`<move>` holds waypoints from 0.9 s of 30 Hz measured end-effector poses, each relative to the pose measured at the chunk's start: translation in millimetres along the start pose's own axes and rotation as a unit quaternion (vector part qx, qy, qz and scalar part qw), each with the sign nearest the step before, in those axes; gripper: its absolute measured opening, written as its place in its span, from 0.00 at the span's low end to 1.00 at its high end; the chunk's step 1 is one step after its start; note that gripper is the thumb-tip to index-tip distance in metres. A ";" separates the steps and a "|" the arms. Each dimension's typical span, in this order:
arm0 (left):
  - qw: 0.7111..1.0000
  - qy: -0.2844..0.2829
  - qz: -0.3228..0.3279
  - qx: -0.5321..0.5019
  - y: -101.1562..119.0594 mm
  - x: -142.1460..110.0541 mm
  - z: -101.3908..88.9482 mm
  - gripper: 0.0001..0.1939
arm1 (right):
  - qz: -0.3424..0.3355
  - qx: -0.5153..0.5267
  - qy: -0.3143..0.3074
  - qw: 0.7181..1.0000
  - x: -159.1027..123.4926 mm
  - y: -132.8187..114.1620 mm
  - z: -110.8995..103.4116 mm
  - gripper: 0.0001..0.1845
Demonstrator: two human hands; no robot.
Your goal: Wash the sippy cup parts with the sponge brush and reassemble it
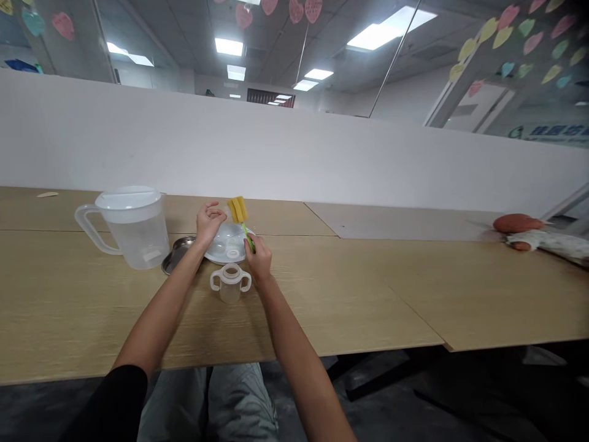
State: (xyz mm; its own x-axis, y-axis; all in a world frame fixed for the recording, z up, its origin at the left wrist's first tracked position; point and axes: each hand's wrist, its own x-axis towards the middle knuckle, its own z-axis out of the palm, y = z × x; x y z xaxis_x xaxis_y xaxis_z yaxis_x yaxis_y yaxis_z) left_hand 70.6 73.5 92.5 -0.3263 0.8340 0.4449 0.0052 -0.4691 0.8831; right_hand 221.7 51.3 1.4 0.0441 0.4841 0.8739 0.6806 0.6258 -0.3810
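Note:
My right hand [258,256] grips the green handle of a sponge bottle brush [238,210], its yellow foam head pointing up. Close to the foam, my left hand [210,222] has its fingers curled in a pinch; a small pale, see-through piece seems to be at the fingertips, too faint to name. Below both hands lies a white bowl [216,258] with clear items in it. In front of the bowl stands a clear baby cup [230,291] with two white handles and an open top. Partly behind my left forearm is a shiny metal dish [172,258].
A large clear pitcher [138,230] with a white lid stands at the left, water apparently inside. A thin pale piece [47,194] lies at the far left. An orange and white soft item [519,230] rests at the far right. A white partition [294,162] runs behind the table.

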 end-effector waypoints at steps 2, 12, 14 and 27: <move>1.000 -0.009 0.006 -0.014 6.1 1.3 -1.9 0.26 | -0.002 0.008 0.008 1.000 -0.4 -1.2 1.0 0.17; 0.997 0.047 0.034 -0.050 27.3 5.0 -10.6 0.19 | 0.044 0.001 -0.018 0.999 -3.5 2.7 3.5 0.15; 0.997 0.042 0.043 -0.041 31.4 4.5 -11.9 0.19 | 0.070 -0.010 -0.021 0.997 -2.2 4.0 2.3 0.16; 0.998 -0.051 -0.006 0.030 18.7 -1.2 -2.4 0.10 | -0.003 -0.008 -0.019 1.000 -6.5 5.5 6.4 0.16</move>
State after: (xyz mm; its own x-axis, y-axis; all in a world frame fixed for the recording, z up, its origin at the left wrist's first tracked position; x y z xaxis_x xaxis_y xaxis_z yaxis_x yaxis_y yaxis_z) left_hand 68.8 63.0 108.1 -0.2280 0.8662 0.4447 0.0587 -0.4437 0.8943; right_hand 220.5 55.5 -8.2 0.0123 0.5046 0.8633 0.6918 0.6191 -0.3717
